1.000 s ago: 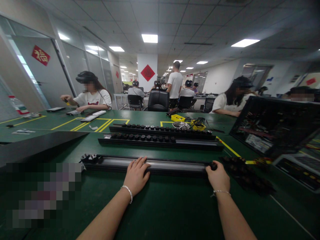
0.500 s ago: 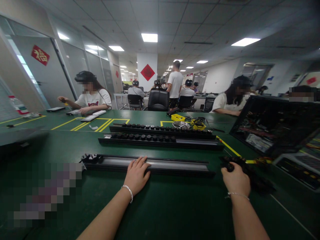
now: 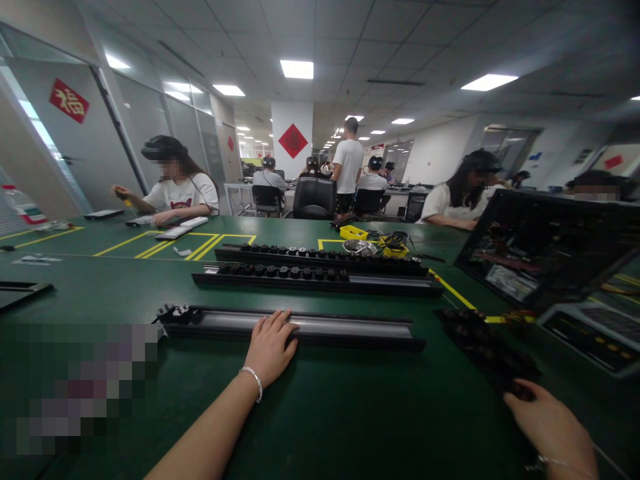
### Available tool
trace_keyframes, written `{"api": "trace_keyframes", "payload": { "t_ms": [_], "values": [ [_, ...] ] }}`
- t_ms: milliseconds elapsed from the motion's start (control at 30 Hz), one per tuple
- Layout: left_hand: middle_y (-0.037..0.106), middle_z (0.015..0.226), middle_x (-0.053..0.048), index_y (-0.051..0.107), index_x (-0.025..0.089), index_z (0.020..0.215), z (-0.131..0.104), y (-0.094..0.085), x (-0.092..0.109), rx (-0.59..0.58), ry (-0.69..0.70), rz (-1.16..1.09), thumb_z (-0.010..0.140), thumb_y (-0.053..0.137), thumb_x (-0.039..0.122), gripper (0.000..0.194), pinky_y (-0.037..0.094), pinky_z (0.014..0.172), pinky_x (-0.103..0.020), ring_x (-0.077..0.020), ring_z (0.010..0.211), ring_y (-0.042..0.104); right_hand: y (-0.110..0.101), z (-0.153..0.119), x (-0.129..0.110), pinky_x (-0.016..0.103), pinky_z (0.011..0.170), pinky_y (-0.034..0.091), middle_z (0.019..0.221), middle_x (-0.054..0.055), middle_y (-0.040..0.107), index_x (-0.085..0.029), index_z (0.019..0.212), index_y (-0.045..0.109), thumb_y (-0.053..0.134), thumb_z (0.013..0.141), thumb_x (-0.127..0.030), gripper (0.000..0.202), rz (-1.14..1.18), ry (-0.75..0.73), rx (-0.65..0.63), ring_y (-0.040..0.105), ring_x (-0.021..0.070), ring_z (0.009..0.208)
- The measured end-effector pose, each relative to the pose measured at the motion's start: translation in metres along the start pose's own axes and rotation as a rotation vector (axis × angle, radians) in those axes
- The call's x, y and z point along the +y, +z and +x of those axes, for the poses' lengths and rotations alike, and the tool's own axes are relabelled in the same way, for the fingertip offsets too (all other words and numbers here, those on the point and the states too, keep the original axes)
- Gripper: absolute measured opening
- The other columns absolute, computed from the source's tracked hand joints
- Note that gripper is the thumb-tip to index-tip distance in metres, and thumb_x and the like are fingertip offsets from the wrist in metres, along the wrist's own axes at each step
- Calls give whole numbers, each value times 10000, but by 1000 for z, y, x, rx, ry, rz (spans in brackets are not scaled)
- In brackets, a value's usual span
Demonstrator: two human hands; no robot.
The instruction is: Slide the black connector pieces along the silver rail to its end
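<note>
- A long black rail with a silvery channel (image 3: 350,329) lay on the green tabletop (image 3: 350,413), mostly bare.
- The left hand (image 3: 271,350), spread, alone touched it now.
- The right hand (image 3: 553,427) had moved to the dark heap of small black parts (image 3: 493,347); its grip was unclear.

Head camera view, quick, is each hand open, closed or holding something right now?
Left hand: open, resting on the nearest black rail.
Right hand: curled at the pile of dark parts; whether it grips one cannot be told.
</note>
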State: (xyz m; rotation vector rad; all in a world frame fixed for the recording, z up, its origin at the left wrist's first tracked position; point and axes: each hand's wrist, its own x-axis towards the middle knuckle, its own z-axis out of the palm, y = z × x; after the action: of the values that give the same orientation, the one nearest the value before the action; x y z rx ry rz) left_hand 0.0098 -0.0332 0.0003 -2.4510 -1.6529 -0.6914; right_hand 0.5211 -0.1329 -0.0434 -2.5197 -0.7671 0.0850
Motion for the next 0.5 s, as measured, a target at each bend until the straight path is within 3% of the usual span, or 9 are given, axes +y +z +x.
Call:
{"api": "trace_keyframes", "payload": {
  "t_ms": [67, 133, 233, 300, 333, 433, 500],
  "values": [
    [455, 1340, -1, 571, 315, 1034, 0, -1, 0, 1, 4, 0, 798, 459, 303, 262, 256, 1031, -465, -219, 1261, 357, -5, -8, -10, 466, 659, 473, 945, 178, 624, -213, 1057, 596, 515, 603, -446, 516, -43, 28, -107, 586, 344, 859],
    [454, 1341, -3, 567, 313, 1044, 0, -2, 0, -4, 5, 3, 801, 453, 306, 268, 255, 1032, -465, -219, 1263, 354, -13, -16, -20, 448, 692, 476, 985, 163, 615, -211, 1156, 537, 474, 659, -444, 553, -66, 14, -140, 577, 331, 889],
    [443, 1350, -2, 549, 313, 1086, -1, -2, -1, -17, 9, 5, 803, 451, 305, 300, 252, 1037, -467, -221, 1270, 344, -24, -31, -35, 448, 724, 473, 1036, 176, 592, -178, 1210, 497, 444, 700, -471, 590, -105, -17, -118, 563, 334, 925],
    [436, 1356, -3, 530, 307, 1124, -2, -2, -1, -18, 10, 3, 805, 449, 311, 330, 245, 1044, -468, -222, 1278, 331, -26, -46, -47, 474, 748, 464, 1080, 190, 566, -157, 1212, 496, 414, 718, -525, 621, -134, -92, 17, 544, 351, 960],
    [433, 1358, -5, 520, 301, 1145, -3, -2, -2, -15, 5, 2, 807, 446, 317, 346, 242, 1048, -467, -223, 1284, 320, -25, -55, -55, 488, 772, 454, 1086, 191, 561, -144, 1203, 501, 390, 736, -522, 612, -131, -175, 109, 533, 354, 980],
    [416, 1371, -16, 493, 277, 1192, -3, -2, -5, 10, -32, 15, 814, 434, 340, 388, 237, 1054, -466, -226, 1306, 276, -13, -87, -92, 456, 923, 385, 1137, 165, 551, -99, 1164, 514, 346, 784, -404, 516, -13, -611, 283, 493, 298, 1072],
    [392, 1387, -26, 481, 257, 1213, -1, -4, -10, 44, -72, 38, 820, 423, 356, 410, 234, 1056, -463, -230, 1318, 246, 1, -108, -122, 396, 988, 335, 1196, 139, 531, -101, 1164, 516, 328, 813, -374, 483, -1, -854, 257, 444, 246, 1144]
  ]
}}
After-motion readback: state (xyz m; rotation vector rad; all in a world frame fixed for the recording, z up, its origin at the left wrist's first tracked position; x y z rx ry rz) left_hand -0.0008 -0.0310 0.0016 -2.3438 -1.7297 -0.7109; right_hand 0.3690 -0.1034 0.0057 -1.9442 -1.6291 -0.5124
